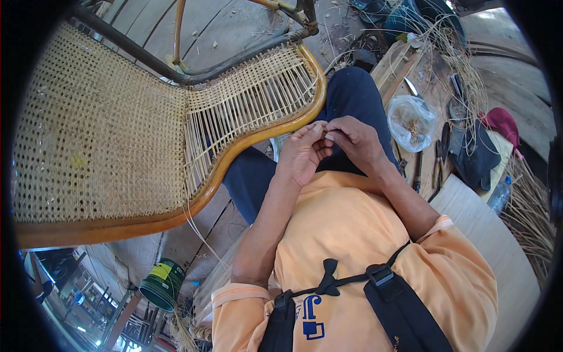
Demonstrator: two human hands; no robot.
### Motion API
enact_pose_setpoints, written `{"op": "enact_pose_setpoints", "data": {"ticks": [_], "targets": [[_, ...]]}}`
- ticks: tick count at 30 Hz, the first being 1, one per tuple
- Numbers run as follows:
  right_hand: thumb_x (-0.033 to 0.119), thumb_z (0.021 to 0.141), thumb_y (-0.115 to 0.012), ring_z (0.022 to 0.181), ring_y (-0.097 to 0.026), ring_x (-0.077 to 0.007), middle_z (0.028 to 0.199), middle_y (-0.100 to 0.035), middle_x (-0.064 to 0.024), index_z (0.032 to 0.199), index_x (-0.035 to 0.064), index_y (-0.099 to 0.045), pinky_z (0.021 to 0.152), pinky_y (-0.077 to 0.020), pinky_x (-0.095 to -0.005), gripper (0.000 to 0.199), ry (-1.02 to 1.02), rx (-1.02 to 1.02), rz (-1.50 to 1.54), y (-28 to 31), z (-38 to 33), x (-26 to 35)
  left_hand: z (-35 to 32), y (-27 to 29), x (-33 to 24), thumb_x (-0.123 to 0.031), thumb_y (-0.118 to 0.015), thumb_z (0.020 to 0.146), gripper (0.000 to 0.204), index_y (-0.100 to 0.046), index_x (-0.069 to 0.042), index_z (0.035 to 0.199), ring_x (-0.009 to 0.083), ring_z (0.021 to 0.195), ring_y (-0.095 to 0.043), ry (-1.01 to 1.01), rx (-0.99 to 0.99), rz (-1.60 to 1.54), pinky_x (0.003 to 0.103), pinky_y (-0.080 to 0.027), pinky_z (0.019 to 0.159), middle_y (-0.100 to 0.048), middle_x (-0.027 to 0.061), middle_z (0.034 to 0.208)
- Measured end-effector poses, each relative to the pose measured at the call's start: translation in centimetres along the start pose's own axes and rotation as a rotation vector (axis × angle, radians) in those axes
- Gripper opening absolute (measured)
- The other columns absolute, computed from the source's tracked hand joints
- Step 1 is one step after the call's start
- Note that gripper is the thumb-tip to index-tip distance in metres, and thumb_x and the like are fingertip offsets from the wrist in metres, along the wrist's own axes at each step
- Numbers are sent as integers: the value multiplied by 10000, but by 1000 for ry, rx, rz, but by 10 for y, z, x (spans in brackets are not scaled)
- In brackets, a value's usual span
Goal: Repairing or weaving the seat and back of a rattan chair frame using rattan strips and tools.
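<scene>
My left hand (304, 154) and my right hand (355, 141) meet above my lap, fingertips pinched together. Between them is a small brownish bit, too small to name. Just beyond my hands curves the wooden rim (319, 88) of a rattan chair. Its woven cane panel (99, 135) fills the left side with a tight mesh of small holes. Toward the rim's curved end, the cane strands (234, 105) run mostly one way, with wider gaps between them. A few loose strands (196, 226) hang below the lower rim.
At right, a clear plastic bag (412, 122) with brown scraps lies on a wooden board by a knife (411, 87) and other tools. Loose cane strips (469, 76), a dark red cloth (502, 124) and a plastic bottle (499, 196) lie farther right. A green bucket (162, 286) stands lower left.
</scene>
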State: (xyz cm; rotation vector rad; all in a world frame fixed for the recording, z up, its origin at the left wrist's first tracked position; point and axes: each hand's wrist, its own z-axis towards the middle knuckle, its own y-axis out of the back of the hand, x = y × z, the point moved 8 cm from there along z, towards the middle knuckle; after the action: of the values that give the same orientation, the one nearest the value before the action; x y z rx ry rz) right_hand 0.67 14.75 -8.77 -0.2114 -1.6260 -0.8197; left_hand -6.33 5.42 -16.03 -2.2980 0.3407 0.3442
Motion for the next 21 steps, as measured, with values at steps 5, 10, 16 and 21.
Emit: {"op": "enact_pose_setpoints", "data": {"ticks": [5, 10, 16, 21], "targets": [[61, 842, -595, 782, -599, -275, 856, -605, -112, 981, 60, -602, 678, -493, -320, 140, 118, 151, -205, -14, 34, 0, 19, 6, -9, -149, -586, 899, 137, -609, -47, 989, 134, 715, -604, 83, 60, -177, 261, -505, 628, -632, 36, 825], [76, 849, -586, 751, -610, -249, 831, -603, -109, 962, 46, -611, 647, -486, -301, 119, -88, 4, -134, -22, 80, -25, 48, 11, -37, -147, -587, 899, 142, -608, -43, 993, 135, 744, -603, -13, -48, -233, 265, -504, 628, -626, 33, 829], [97, 835, -615, 673, -607, -222, 741, -600, -110, 912, 24, -631, 622, -479, -269, 107, -257, -5, 152, -36, 139, -63, 99, 24, -74, -137, -590, 895, 197, -603, -37, 1064, 129, 723, -587, -139, -96, -335, 246, -485, 611, -624, 32, 856], [98, 839, -611, 627, -563, -140, 696, -611, -80, 883, -11, -623, 607, -464, -255, 119, -460, -17, 169, -30, 184, -148, 135, 35, -128, -122, -601, 837, 233, -633, -66, 1061, 203, 896, -577, -526, -302, 918, 345, -471, 743, -613, 59, 969]]}}
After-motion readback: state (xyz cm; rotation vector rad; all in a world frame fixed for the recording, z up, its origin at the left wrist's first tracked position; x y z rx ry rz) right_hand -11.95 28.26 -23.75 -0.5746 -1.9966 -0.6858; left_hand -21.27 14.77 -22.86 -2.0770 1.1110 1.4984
